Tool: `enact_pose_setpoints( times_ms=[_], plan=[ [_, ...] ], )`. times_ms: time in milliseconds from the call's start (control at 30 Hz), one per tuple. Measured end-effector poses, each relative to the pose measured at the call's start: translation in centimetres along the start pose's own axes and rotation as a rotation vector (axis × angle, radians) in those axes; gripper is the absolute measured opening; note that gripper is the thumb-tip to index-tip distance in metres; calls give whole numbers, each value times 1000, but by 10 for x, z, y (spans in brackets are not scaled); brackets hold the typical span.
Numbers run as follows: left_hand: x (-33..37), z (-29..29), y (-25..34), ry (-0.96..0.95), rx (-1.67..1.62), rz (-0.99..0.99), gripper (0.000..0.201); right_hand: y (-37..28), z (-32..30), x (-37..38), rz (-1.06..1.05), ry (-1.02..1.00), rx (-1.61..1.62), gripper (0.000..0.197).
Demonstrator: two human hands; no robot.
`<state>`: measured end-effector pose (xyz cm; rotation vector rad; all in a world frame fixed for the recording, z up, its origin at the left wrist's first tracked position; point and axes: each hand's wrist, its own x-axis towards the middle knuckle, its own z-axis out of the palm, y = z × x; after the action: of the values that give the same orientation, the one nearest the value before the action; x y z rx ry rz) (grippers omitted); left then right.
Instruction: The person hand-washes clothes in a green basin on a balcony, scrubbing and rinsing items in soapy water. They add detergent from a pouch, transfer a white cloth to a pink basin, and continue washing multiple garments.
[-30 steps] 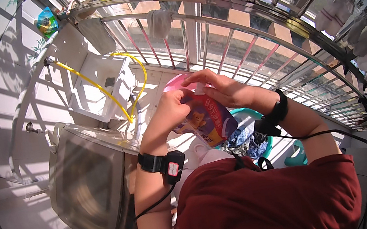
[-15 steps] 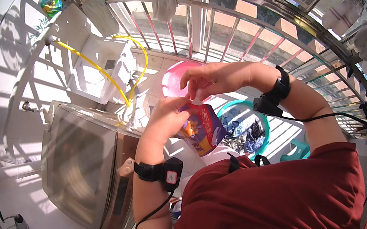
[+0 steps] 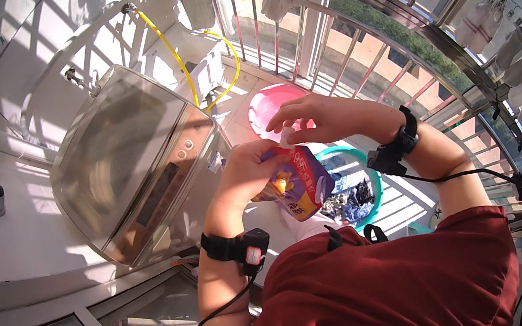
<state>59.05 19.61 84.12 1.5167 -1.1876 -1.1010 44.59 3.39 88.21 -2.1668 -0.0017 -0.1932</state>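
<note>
From the head view, looking down, I see the left hand (image 3: 245, 169) closed on the upper left edge of a purple-and-red spouted pouch (image 3: 300, 187), thumb across its front. The right hand (image 3: 323, 117) arches over the white cap (image 3: 286, 136) at the pouch's top, half curled, thumb against the cap; I can't tell whether it grips it firmly. The pouch tilts in the air in front of the maroon shirt (image 3: 392, 272), its lower right part overlapping the near left of a teal basin (image 3: 379, 184) of clothes (image 3: 355, 199).

Beyond the hands, the pink basin (image 3: 264, 103) has its near rim partly hidden by the right hand. The washing machine's (image 3: 125, 145) front edge runs left of the left forearm, a narrow gap between. Sunlit floor (image 3: 403, 197) opens right of the teal basin, toward the metal railing (image 3: 347, 20).
</note>
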Motion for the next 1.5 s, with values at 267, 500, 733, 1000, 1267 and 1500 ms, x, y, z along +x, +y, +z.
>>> enact_pose_setpoints(
  times_ms=[267, 500, 733, 1000, 1267, 1500],
  plan=[
    [-162, 27, -18, 254, 1, 54, 15, -86, 97, -6, -81, -352, -126, 28],
    [-245, 25, -33, 310, 54, 24, 17, -125, 154, 1, -28, -529, -39, 17],
    [-301, 40, -49, 492, 101, -49, 19, -131, 201, 10, -132, -788, -205, 20],
    [-312, 68, -80, 520, -123, -154, 17, -110, 239, -6, -120, -829, -223, 25],
    [-303, 131, -122, 580, -317, -274, 17, -30, 275, -47, -237, -818, -223, 37],
    [-291, 182, -147, 736, 350, -391, 22, -10, 303, -70, 571, -958, -137, 45]
  ],
)
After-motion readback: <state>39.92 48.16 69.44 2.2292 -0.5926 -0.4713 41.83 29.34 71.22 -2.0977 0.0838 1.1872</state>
